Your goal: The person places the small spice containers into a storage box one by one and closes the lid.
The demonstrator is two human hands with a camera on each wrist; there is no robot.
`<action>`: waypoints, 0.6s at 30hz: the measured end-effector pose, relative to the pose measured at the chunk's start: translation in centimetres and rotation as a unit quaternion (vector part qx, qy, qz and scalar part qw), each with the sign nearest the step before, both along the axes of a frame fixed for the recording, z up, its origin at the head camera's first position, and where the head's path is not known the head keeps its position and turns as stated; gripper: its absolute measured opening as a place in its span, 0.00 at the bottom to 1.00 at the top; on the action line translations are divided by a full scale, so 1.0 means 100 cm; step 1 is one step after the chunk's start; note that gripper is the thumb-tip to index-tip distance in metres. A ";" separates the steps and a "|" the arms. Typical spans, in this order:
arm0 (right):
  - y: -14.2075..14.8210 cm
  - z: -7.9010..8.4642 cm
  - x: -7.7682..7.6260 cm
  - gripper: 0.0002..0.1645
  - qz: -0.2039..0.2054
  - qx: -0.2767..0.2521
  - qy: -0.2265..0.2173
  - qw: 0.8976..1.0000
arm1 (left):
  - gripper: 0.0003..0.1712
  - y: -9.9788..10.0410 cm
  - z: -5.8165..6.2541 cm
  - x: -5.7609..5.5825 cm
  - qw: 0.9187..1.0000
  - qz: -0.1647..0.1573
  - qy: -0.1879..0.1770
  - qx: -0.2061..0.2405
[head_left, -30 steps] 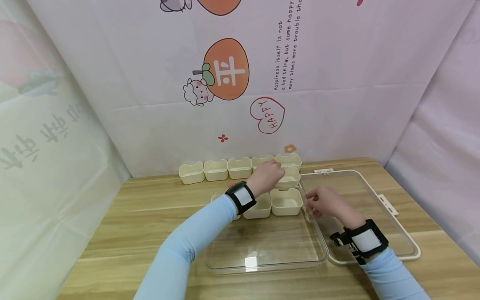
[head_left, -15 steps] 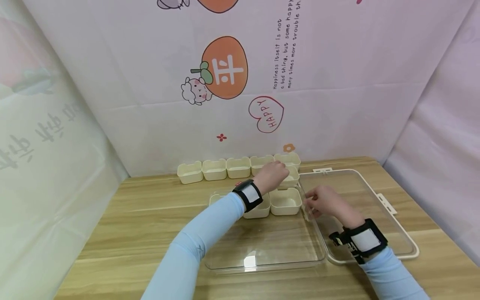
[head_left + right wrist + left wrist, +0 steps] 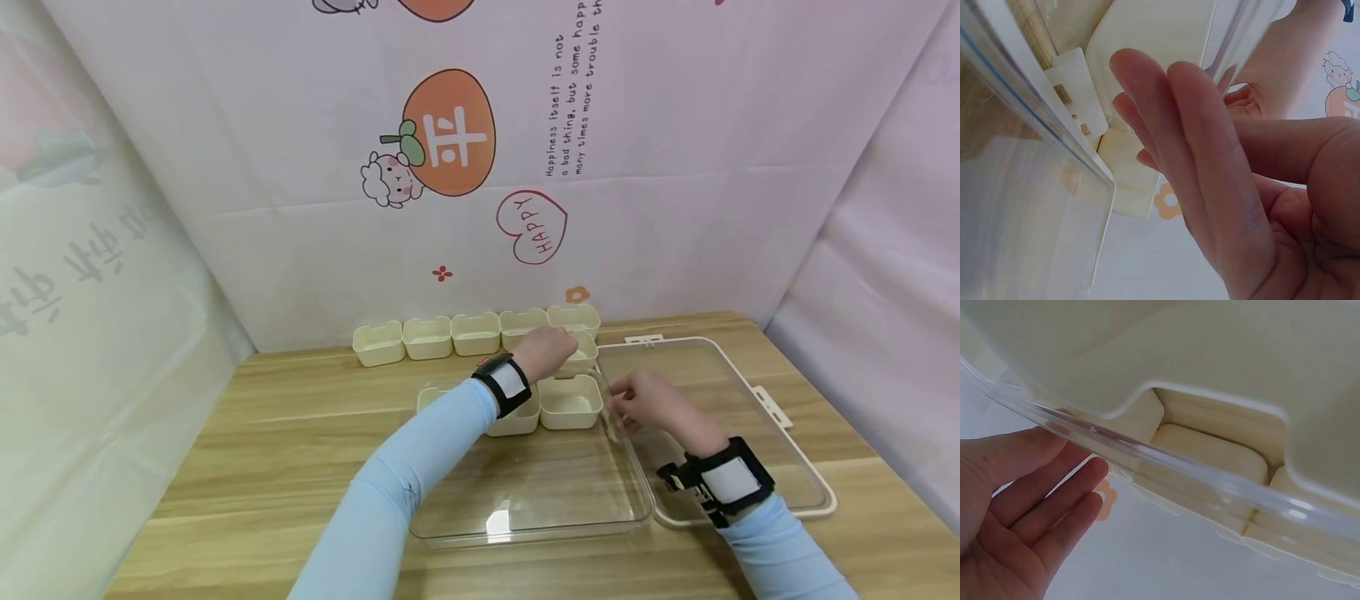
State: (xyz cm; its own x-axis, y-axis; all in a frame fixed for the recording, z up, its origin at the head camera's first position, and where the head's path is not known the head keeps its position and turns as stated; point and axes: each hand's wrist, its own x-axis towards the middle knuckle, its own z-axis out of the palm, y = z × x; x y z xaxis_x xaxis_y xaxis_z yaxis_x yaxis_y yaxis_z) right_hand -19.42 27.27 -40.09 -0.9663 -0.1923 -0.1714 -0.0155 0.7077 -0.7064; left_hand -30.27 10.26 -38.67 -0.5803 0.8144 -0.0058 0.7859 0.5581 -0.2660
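A clear plastic storage box stands on the table, with small cream bins in a row along its far side. My left hand reaches across to the box's far edge. In the left wrist view, its fingertips lie at the clear rim, fingers loosely extended. Beside the box's right wall is my right hand; in the right wrist view its fingers are nearly straight. Whether they touch the wall is hard to tell. The left forearm partly covers the bins inside.
Several more cream bins line the back of the table against the printed cloth. One other bin stands just behind the box. A clear lid with a white rim and clips lies at the right, under the right forearm.
My left hand has moved a little to the right along the box's far edge. The right hand and the box stay about where they were.
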 end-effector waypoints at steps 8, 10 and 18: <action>0.001 0.000 0.000 0.20 0.002 -0.011 -0.002 1.000 | 0.12 0.000 0.002 0.001 1.000 0.006 -0.011 -0.011; 0.001 0.000 0.000 0.20 0.005 -0.010 -0.001 1.000 | 0.11 0.000 0.002 0.001 1.000 0.009 -0.014 -0.010; 0.001 0.000 0.000 0.20 0.002 -0.013 -0.007 1.000 | 0.13 0.000 0.001 0.001 1.000 0.013 -0.007 -0.016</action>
